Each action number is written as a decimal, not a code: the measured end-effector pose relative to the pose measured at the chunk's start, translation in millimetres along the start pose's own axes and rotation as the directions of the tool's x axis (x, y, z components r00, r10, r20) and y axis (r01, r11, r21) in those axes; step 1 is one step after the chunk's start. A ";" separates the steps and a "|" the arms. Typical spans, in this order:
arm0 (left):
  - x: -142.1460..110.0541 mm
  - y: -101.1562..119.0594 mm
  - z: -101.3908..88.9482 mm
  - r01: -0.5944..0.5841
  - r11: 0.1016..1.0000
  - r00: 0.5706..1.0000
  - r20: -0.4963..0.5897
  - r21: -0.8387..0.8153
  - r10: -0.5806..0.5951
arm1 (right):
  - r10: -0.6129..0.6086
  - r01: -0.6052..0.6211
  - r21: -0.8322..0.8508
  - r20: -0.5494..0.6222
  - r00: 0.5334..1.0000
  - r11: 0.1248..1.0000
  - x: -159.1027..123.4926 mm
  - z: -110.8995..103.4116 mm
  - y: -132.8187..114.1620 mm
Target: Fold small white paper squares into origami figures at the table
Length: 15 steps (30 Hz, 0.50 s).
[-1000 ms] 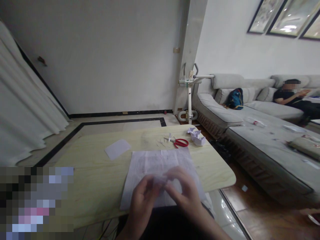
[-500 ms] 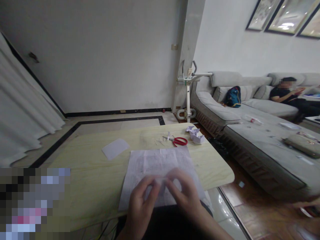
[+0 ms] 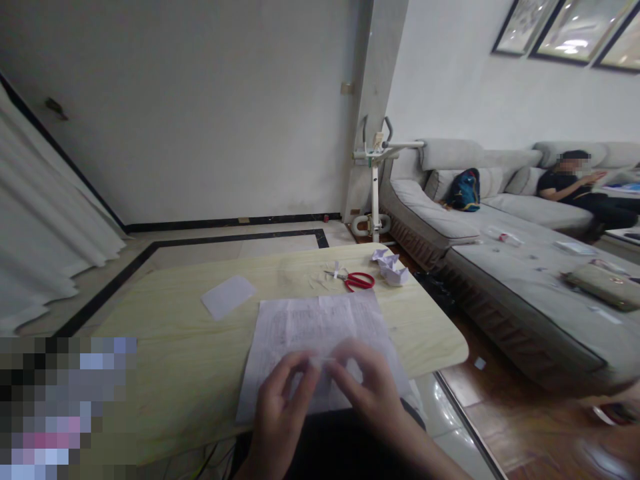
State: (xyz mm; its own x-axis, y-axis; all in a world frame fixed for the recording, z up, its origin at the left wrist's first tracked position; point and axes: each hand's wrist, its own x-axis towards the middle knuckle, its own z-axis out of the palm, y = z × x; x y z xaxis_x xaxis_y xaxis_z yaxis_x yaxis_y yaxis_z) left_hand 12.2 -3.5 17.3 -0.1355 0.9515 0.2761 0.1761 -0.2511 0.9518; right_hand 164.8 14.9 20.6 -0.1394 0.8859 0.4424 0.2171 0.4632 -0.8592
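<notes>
Both hands work at the near edge of the desk [image 3: 200, 373], close to the body. Left hand [image 3: 283, 407] and right hand [image 3: 373, 393] meet fingertip to fingertip over a small white paper piece [image 3: 320, 365], pinched between thumbs and forefingers of both; remaining fingers curl loosely. The piece is blurred, so its exact shape or fold cannot be told. It is held just above the printed sheet [image 3: 315, 333], apparently not resting on it.

The printed sheet lies flat under the hands, its near edge at the desk's rim, likely serving as a working surface within easy reach.

Farther back, well apart from the hands: red-handled scissors [image 3: 357, 281] lying flat with small paper scraps [image 3: 325, 279] just beside them. Right of the scissors, at the desk's far corner, a folded white paper figure [image 3: 391, 267], set out of the working area. Left of centre, a blank white slip [image 3: 227, 297] lies alone.

Beyond the desk, a grey sofa [image 3: 500, 267] with a blue backpack [image 3: 465, 190]; another person [image 3: 575, 183] sits at its far end, hands raised, uninvolved.
</notes>
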 end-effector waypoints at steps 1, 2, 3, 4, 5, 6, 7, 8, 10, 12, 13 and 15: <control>-0.2 -1.9 0.3 0.006 1.000 1.000 -0.010 0.003 -0.006 | 0.003 -0.003 -0.001 -0.001 1.000 1.000 0.0 -0.1 0.3; -0.4 -3.6 0.4 0.014 1.000 1.000 -0.011 0.005 -0.014 | 0.005 -0.005 -0.001 -0.001 1.000 1.000 0.0 -0.2 0.5; -0.8 -4.8 0.4 0.021 1.000 1.000 -0.010 0.007 -0.021 | 0.006 -0.006 -0.002 -0.002 1.000 1.000 0.0 -0.3 0.8; -1.2 -5.6 0.2 0.026 1.000 1.000 -0.006 0.007 -0.026 | 0.006 -0.006 -0.003 -0.002 1.000 1.000 0.0 -0.4 1.0; -1.7 -6.0 -0.1 0.030 1.000 1.000 -0.004 0.007 -0.030 | 0.007 -0.007 -0.004 -0.001 1.000 1.000 -0.1 -0.6 1.2; -2.1 -6.0 -0.5 0.034 0.999 0.999 0.000 0.008 -0.034 | 0.008 -0.008 -0.004 0.001 1.000 1.000 -0.2 -0.7 1.3; -2.5 -5.6 -0.9 0.036 0.999 0.999 0.003 0.010 -0.036 | 0.011 -0.011 -0.004 0.002 1.000 1.000 -0.3 -0.8 1.5; -2.8 -5.0 -1.4 0.038 0.999 0.999 0.008 0.011 -0.038 | 0.013 -0.013 -0.003 0.003 1.000 1.000 -0.5 -0.9 1.6; -2.9 -3.6 -2.0 0.042 0.999 0.999 0.019 0.011 -0.042 | 0.019 -0.019 -0.003 0.001 1.000 1.000 -0.7 -1.0 1.8; -2.3 -2.5 -2.2 0.044 0.999 0.999 0.030 0.012 -0.044 | 0.027 -0.027 -0.004 0.006 1.000 1.000 -0.7 -1.1 1.9; -1.8 -2.3 -2.2 0.045 0.999 0.998 0.035 0.013 -0.045 | 0.031 -0.031 -0.002 0.008 0.999 1.000 -0.6 -1.1 1.9; -0.6 -2.6 -1.8 0.047 0.999 0.998 0.039 0.013 -0.047 | 0.033 -0.033 0.005 0.016 0.999 0.999 -0.2 -0.9 2.3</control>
State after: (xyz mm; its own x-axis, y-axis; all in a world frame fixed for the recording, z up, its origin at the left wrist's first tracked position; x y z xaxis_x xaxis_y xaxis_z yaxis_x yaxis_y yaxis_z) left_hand 10.1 -3.8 14.8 -0.1054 0.9686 0.2253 0.1823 -0.2039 0.9619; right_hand 166.2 15.8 18.8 -0.1470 0.9004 0.4094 0.2169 0.4332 -0.8748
